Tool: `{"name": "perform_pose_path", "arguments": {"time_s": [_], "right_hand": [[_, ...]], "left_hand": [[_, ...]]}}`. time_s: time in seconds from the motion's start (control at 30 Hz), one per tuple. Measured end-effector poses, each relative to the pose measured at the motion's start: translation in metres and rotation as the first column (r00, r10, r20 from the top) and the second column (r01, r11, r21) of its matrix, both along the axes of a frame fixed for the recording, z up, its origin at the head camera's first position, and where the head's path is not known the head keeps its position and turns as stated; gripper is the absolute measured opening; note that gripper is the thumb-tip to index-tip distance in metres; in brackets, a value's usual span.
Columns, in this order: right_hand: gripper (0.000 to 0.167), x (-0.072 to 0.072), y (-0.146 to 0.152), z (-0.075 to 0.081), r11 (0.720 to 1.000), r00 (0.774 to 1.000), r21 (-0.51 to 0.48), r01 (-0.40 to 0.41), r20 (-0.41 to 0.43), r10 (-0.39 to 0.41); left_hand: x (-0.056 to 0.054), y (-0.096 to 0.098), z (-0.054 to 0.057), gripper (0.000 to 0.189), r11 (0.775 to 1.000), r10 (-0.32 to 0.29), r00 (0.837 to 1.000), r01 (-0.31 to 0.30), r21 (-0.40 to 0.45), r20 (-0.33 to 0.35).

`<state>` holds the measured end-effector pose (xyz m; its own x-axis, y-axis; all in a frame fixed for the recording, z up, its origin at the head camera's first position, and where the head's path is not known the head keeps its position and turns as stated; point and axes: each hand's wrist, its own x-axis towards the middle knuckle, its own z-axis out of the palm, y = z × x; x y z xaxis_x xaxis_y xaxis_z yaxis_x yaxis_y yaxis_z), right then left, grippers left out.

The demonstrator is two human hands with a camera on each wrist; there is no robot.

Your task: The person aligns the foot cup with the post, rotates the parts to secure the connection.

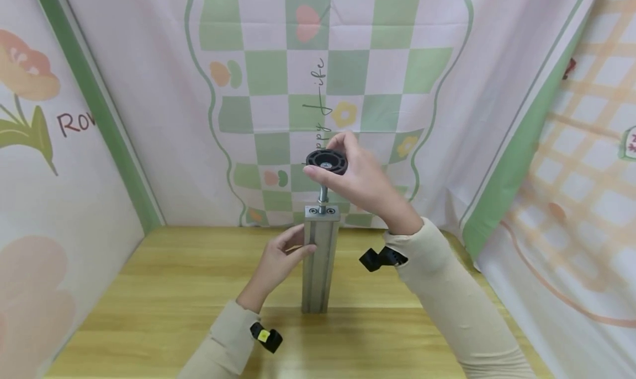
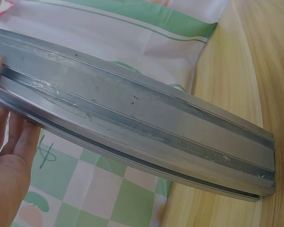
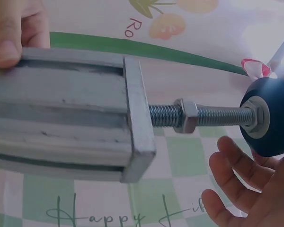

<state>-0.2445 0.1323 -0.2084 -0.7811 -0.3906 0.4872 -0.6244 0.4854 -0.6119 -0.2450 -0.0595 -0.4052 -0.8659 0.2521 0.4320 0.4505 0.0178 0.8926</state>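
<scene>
A grey aluminium profile point(image 1: 319, 268) stands upright on the wooden table, with a metal end plate point(image 3: 139, 123) on its top. A threaded rod point(image 3: 222, 116) rises from that plate, carrying a hex nut point(image 3: 188, 116) partway along, apart from the plate. On the rod's upper end sits the round black base of a levelling foot point(image 1: 339, 159). My left hand point(image 1: 280, 260) grips the profile's upper part, thumb on the near side. Up above, my right hand point(image 1: 365, 180) holds the black base by its rim between thumb and fingers; some fingers are behind it.
The wooden table point(image 1: 174, 291) spreads out around the profile's foot. Behind it hangs a green-and-white checked cloth point(image 1: 308, 75), with patterned cloths point(image 1: 74, 202) at both sides. A small black wrist camera point(image 1: 382, 257) sits on the right sleeve.
</scene>
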Motion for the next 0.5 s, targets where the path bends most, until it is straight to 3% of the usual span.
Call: {"name": "perform_pose_path", "arguments": {"time_s": [0.2, 0.33, 0.43, 0.5], "right_hand": [[0.055, 0.003, -0.003, -0.006, 0.993, 0.995, -0.068, -0.092, -0.032, 0.09], [0.047, 0.003, 0.0, -0.006, 0.989, 0.99, -0.062, -0.131, -0.062, 0.127], [0.047, 0.001, 0.005, -0.004, 0.979, 0.979, -0.041, -0.202, -0.031, 0.2], [0.049, -0.002, 0.01, -0.001, 0.959, 0.959, -0.037, -0.282, 0.023, 0.283]], "left_hand": [[0.001, 0.0, 0.0, 0.044, 1.0, -0.003, 1.0, 0.003, 0.001, -0.013], [0.002, 0.0, 0.001, 0.044, 1.0, 0.004, 1.0, -0.004, -0.007, -0.016], [0.002, 0.0, 0.002, 0.046, 1.0, 0.014, 1.0, -0.014, -0.016, -0.014], [0.002, 0.0, 0.001, 0.048, 1.0, 0.021, 1.0, -0.021, -0.022, -0.007]]}}
